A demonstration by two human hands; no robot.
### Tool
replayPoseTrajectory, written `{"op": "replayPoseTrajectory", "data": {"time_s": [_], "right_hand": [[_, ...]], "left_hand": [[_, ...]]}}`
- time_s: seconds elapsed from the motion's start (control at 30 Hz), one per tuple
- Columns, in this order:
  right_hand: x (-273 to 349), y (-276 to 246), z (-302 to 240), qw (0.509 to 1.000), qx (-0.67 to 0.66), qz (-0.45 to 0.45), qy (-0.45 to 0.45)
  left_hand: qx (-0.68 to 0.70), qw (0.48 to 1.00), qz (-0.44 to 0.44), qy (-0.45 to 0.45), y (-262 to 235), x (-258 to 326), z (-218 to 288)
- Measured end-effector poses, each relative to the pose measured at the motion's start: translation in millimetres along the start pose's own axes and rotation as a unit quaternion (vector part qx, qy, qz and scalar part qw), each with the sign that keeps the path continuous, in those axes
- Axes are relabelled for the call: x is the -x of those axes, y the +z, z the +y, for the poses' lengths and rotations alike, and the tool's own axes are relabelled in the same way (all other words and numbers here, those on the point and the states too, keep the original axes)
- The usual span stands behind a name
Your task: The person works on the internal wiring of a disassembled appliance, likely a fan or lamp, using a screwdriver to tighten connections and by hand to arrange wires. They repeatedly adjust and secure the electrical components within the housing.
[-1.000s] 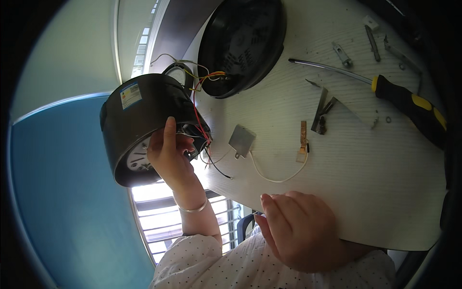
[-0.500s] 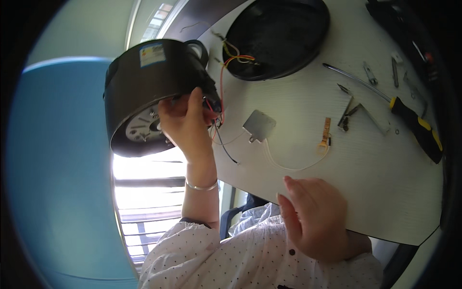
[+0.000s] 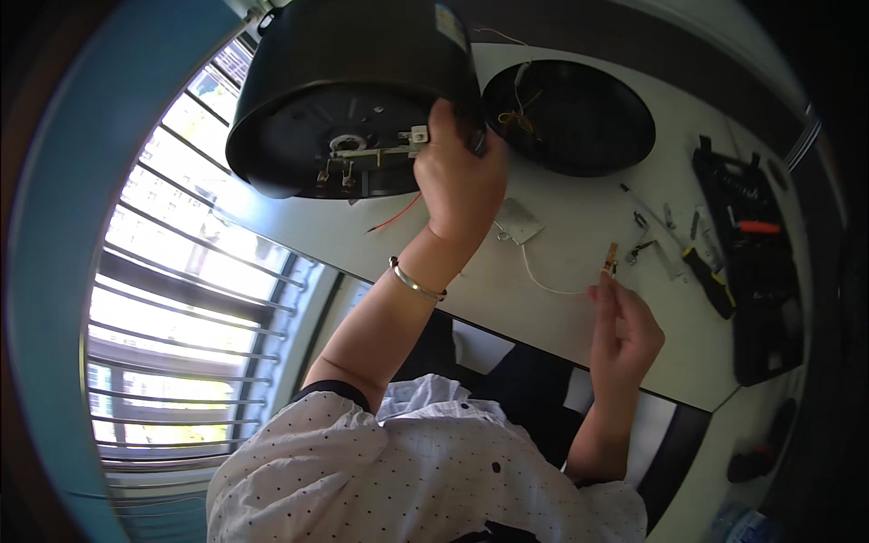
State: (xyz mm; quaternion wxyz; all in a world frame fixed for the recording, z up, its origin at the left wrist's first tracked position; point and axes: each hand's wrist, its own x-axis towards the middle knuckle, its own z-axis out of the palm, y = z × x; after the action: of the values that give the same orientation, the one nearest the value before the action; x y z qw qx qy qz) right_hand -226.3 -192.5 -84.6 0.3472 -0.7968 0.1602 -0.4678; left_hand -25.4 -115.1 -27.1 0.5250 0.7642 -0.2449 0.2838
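My left hand is closed on the lower rim of a dark, round, pot-like appliance housing, tilted so its underside faces me. A metal strip and small terminals show inside that underside, and a red wire hangs below. At the right, my right hand pinches the end of a small copper-coloured metal strip with its fingertips. A white wire runs from there to a square silver metal plate on the table.
Behind the plate lies a round black base with loose yellow wires. A black-and-yellow screwdriver, small metal brackets and an open black tool case are on the right. A barred window is at the left.
My left hand has shifted its hold on the housing, which is turned and sits farther up in view. My right hand has gone from loose to pinching the copper-coloured strip.
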Motion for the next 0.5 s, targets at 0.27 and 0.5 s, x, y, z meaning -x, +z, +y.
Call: {"op": "replayPoseTrajectory", "data": {"time_s": [0.27, 0.5], "right_hand": [[-23, -43, 24, 0.919, 0.391, -0.032, -0.031], [-31, -61, 40, 0.865, 0.493, -0.090, 0.039]], "left_hand": [[-0.030, 0.997, -0.051, 0.045, -17, 8, 13], [0.128, 0.984, -0.056, 0.111, -75, 52, 0]]}}
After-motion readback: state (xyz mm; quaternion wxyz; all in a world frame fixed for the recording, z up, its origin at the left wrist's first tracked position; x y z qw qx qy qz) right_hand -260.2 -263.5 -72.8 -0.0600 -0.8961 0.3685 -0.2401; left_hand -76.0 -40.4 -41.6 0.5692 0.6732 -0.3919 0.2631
